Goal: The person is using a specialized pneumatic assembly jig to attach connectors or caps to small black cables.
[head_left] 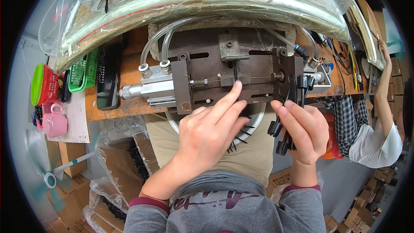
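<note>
A brown metal press fixture [254,67] with silver air cylinders lies across the bench in front of me. At its middle, a slim black stem [235,70] stands between a grey metal stop [229,47] and a small dark block. The outstretched index finger of my left hand [207,131] rests at the near end of this stem, its other fingers loosely extended. Right of the fixture, my right hand [304,131] pinches a bunch of black plastic stems with ribbed caps [282,147]. Some caps point up and others down.
A plastic-wrapped roll [207,0] spans the back, with more black stems behind it. At left are a green basket [84,71], a phone [108,77] and a pink mug [54,121]. Below the fixture is a round container [258,123]. Another person [375,144] sits at right.
</note>
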The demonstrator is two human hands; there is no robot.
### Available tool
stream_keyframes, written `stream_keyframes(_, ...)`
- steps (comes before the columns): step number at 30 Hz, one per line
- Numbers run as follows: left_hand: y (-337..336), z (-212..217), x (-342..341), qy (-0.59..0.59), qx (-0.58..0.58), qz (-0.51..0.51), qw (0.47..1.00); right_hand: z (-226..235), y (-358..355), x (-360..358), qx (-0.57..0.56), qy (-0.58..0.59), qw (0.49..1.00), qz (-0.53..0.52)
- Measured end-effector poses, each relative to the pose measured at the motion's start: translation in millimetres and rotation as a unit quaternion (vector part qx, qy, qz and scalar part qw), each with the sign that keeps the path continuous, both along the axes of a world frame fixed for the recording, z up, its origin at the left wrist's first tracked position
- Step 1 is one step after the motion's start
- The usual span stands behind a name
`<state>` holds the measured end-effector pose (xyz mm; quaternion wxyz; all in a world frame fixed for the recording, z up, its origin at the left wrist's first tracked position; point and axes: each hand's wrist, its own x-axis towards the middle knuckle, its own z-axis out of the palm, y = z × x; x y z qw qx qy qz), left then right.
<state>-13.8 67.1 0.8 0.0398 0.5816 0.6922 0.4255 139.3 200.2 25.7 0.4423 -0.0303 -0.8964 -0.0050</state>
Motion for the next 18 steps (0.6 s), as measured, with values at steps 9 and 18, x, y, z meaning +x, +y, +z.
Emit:
stream_keyframes(9,-14,18,-1,-0.161,0.084,-0.087,0.979,-4,-12,-15,-0.036,-0.010,0.997,0.061)
stream_keyframes(18,-2,-3,3,0.119,-0.003,0.014,0.993,-4,-6,-4,-0.439,0.116,0.888,0.071)
